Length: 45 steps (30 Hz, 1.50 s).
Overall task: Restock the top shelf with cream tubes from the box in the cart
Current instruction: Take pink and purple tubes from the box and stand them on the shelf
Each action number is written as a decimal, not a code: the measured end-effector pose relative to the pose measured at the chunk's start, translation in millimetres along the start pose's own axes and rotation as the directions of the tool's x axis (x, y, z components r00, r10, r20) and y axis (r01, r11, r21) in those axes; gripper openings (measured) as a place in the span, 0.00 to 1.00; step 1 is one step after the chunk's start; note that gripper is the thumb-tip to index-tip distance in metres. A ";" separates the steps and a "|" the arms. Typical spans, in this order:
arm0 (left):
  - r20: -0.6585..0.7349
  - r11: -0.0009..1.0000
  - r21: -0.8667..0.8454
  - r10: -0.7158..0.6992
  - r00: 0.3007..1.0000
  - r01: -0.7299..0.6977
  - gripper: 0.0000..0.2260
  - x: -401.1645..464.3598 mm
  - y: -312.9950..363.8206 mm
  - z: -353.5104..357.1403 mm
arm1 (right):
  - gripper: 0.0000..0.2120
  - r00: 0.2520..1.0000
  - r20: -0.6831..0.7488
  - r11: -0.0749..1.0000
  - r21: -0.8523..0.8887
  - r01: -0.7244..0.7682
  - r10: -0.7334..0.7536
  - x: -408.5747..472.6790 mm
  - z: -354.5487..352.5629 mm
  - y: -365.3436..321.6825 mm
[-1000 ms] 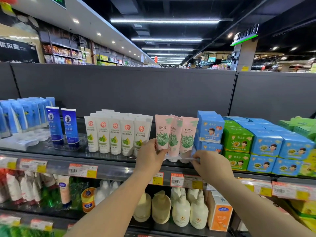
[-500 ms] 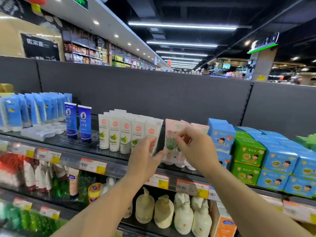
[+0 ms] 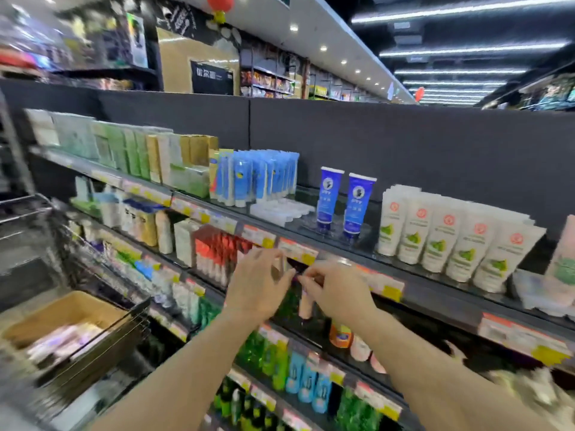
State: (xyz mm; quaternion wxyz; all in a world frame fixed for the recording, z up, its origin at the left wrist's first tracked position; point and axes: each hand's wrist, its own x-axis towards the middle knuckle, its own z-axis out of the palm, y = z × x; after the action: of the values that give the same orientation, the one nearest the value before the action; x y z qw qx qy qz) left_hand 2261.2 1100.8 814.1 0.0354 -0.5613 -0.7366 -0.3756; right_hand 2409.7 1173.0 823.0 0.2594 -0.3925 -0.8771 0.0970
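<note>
1. Cart [image 3: 28,213], far left: wire basket, blurred by camera motion.
2. Box [image 3: 65,315], inside cart: brown cardboard, open at top, pale pink tubes [image 3: 62,340] lying inside; count unreadable through blur. Judged: stock left to move.
3. Top shelf [image 3: 435,293], running from upper left down to right: green and gold cartons, light-blue tubes, two dark-blue tubes [image 3: 342,203], then white tubes [image 3: 451,241] in rows.
4. Left hand [image 3: 258,284], centre, in front of the price rail and below the top shelf: fingers loosely spread and slightly curled, nothing seen between them.
5. Right hand [image 3: 339,293], just beside the left, fingertips almost touching it: thumb and forefinger drawn together as if pinching; something small and dark at the tips, too blurred to identify. Cannot tell whether anything is held.
6. Pink tube [image 3: 563,259], far right edge of the top shelf, upright, cut off by the frame: the task's product already on the shelf, beside the white tubes.
7. Progress, as a judgement: at least one pink tube shelved, more waiting in the box; both hands apparently without a tube, well apart from both shelf slot and box. Next step likely a reach left into the box; restocking partly done, extent not determinable here.
</note>
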 end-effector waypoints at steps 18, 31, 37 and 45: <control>0.048 0.721 0.563 -0.517 0.855 0.404 0.34 21.7 -399.1 -211.1 | 0.33 0.894 0.387 0.962 -0.059 0.268 -0.225 179.2 299.8 -347.5; -0.058 0.555 0.555 -0.716 0.695 0.619 0.34 142.9 -602.1 -236.7 | 0.32 0.774 0.542 0.935 0.062 0.350 -0.326 369.4 461.2 -434.2; 0.038 0.587 0.558 -0.724 0.689 0.587 0.34 192.6 -668.4 -216.9 | 0.32 0.769 0.577 0.951 0.046 0.305 -0.275 424.7 518.7 -436.4; 0.301 0.729 0.565 -0.618 0.726 0.386 0.34 236.7 -774.7 -173.6 | 0.33 0.821 0.569 0.992 -0.076 0.103 -0.041 456.2 591.4 -430.8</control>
State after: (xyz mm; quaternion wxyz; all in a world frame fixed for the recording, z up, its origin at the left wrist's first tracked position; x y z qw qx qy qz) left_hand 1448.8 1119.3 652.6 -0.1174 -0.3803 -0.9167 -0.0347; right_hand 1566.3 1239.8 656.1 -0.0296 -0.3256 -0.9325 0.1536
